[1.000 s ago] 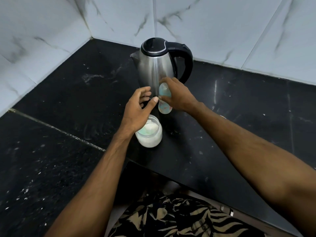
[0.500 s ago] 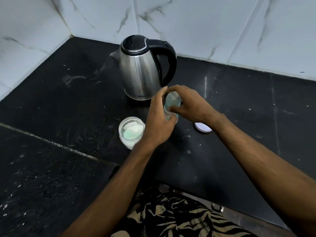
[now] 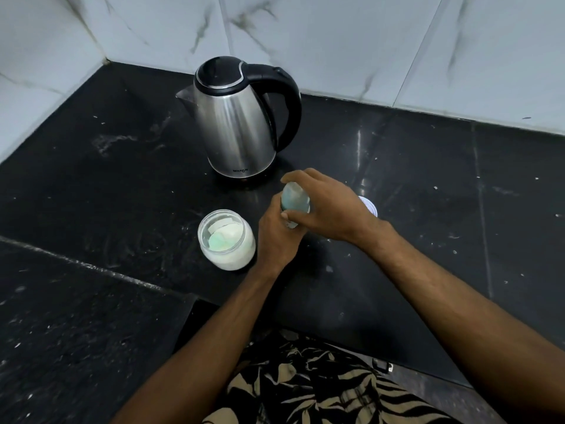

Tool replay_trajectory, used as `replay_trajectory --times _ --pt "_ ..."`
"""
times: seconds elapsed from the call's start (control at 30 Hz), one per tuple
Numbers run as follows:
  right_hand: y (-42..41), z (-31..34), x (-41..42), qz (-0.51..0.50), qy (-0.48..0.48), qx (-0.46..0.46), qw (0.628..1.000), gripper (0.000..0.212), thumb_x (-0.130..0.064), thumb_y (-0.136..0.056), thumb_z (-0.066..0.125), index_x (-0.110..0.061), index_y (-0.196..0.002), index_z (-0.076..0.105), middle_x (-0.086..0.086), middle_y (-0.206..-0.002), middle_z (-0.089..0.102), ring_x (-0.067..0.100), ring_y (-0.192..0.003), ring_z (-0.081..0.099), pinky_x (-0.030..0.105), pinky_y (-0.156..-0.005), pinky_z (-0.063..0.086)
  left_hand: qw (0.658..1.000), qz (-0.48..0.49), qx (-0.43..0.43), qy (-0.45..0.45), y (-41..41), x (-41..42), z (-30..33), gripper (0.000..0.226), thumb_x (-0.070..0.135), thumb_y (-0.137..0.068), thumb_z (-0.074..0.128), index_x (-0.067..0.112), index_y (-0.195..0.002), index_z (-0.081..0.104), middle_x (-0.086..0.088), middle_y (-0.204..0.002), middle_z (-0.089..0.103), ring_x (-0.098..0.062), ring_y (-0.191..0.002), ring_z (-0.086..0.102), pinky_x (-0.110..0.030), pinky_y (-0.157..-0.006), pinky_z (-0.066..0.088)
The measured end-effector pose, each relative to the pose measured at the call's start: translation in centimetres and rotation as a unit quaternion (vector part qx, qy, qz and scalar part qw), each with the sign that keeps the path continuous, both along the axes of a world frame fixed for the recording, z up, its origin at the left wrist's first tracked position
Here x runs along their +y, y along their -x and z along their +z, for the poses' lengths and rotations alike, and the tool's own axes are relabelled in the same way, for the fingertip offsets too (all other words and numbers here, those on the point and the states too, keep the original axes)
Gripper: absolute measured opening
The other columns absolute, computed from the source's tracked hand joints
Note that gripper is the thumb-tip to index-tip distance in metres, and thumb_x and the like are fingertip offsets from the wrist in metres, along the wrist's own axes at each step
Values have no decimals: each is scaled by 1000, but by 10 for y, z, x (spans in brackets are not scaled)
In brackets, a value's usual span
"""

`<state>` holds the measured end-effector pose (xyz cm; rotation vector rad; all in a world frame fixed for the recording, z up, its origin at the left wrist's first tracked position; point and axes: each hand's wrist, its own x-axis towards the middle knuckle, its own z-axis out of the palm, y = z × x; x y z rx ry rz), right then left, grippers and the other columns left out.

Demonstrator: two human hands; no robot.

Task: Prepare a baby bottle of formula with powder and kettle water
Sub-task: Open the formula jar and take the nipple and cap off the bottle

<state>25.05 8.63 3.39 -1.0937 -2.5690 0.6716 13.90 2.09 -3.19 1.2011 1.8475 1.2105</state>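
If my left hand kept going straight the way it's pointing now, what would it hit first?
Nothing new: the left hand already grips the baby bottle. Beyond the bottle, that line probably leads to the kettle, though depth is hard to judge.

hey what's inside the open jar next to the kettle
The open jar holds white powder, with a pale green scoop lying on top of it. How deep the powder goes under the scoop cannot be seen from this head view.
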Motion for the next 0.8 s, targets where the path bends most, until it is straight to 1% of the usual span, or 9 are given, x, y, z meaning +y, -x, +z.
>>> replay_trajectory --times 0.1,0.23,0.3,0.37,0.43,0.57,0.67,0.73,0.8 --pt "3 7 -1 -29 -86 -57 994 64 -63 -82 63 -26 -132 48 -4 -119 55 17 -102 58 37 -76 53 1000 -1 17 1 3 2 -3 61 29 -75 85 18 -126 55 17 -97 60 11 -82 59 -2 -68 45" --pt "7 10 -1 -46 -127 -120 984 58 -70 -82 54 -20 -112 50 -2 -98 64 22 -84 64 34 -64 46 998 -7 46 31 5 8 -8 62 30 -72 86 20 -124 53 22 -92 57 5 -80 59 2 -65 41" --pt "10 8 -2 -47 -135 -133 981 62 -75 -81 50 -19 -109 48 -1 -94 66 26 -79 65 34 -62 43 996 -23 75 48 4 15 -11 64 27 -74 84 17 -128 51 20 -100 54 -1 -93 62 6 -66 36" --pt "11 8 -3 -53 -144 -139 978 62 -74 -83 48 -18 -109 46 1 -92 66 28 -76 64 34 -61 41 990 -35 117 72 4 19 -13 69 34 -78 80 14 -135 46 14 -111 52 -4 -105 56 5 -68 30" --pt "13 8 -3 -52 -156 -144 976 56 -68 -87 47 -17 -111 46 2 -90 65 29 -74 64 34 -60 40 988 -34 131 74 4 22 -16 68 37 -79 78 15 -135 47 8 -119 58 -9 -110 58 -1 -71 27" --pt "10 11 0 6 -173 -156 972 51 -62 -92 45 -16 -116 45 5 -94 60 29 -75 63 36 -59 43 983 -54 165 63 5 22 -18 68 46 -76 72 19 -133 47 5 -120 61 -12 -110 60 -9 -74 31" --pt "4 15 3 60 -162 -161 972 51 -60 -93 46 -19 -124 44 3 -103 55 26 -87 62 43 -68 52 992 -43 97 67 7 20 -16 61 39 -73 81 23 -124 52 16 -99 58 -6 -92 60 -8 -64 37" --pt "0 20 6 89 -145 -165 972 49 -57 -94 48 -24 -130 43 1 -109 52 23 -95 60 43 -73 54 996 -44 53 57 9 17 -16 58 37 -71 83 26 -120 55 16 -97 63 -2 -87 62 -10 -69 45" --pt "-3 25 9 116 -128 -169 970 48 -52 -95 50 -29 -136 40 0 -113 50 21 -99 57 41 -77 53 998 -43 27 44 9 15 -17 53 34 -71 83 28 -117 57 16 -95 66 3 -84 64 -10 -69 47"
